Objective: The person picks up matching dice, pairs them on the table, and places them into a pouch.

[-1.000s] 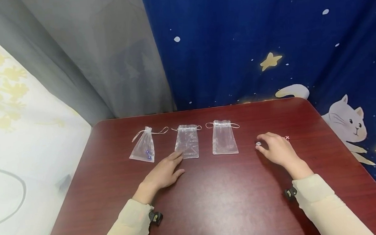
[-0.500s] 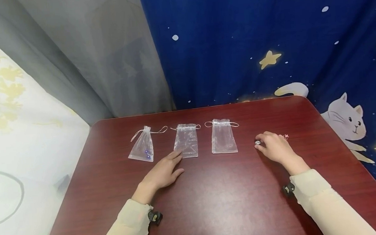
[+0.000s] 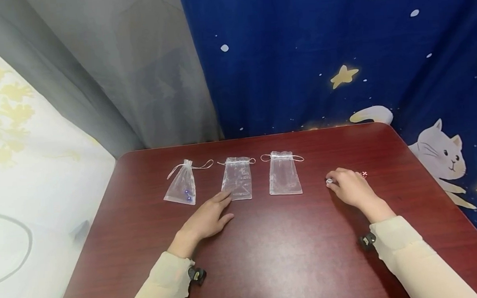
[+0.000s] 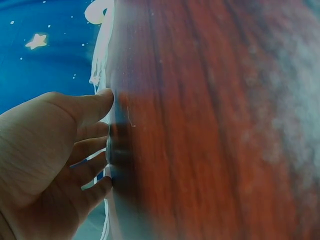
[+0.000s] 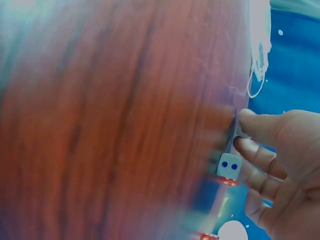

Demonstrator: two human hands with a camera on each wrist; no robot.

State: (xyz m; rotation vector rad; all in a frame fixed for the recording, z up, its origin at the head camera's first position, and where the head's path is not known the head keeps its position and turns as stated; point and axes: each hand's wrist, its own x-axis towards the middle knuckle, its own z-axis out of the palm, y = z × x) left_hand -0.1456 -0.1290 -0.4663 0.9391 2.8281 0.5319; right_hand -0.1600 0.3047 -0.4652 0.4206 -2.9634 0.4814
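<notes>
At the right of the table, my right hand (image 3: 350,187) pinches a small white die (image 3: 329,180) between thumb and index fingertip. In the right wrist view, a white die with two blue dots (image 5: 229,165) sits beside the curled fingers, with a red die (image 5: 229,182) just behind it. My left hand (image 3: 205,218) rests on the table with relaxed fingers, its fingertips touching the lower left corner of the middle organza drawstring bag (image 3: 238,180). The left bag (image 3: 180,186) is cinched at its neck and holds small blue pieces. A third bag (image 3: 284,176) lies flat to the right.
The dark red wooden table (image 3: 276,255) has its far edge against a grey curtain (image 3: 136,60) and a blue starry curtain (image 3: 282,65). A red die with white dots (image 3: 364,174) shows just beyond my right knuckles. White cloth (image 3: 25,178) hangs at the left.
My right thumb and index finger have closed in on the white die, which has shifted very slightly. The left hand and the bags have stayed in place.
</notes>
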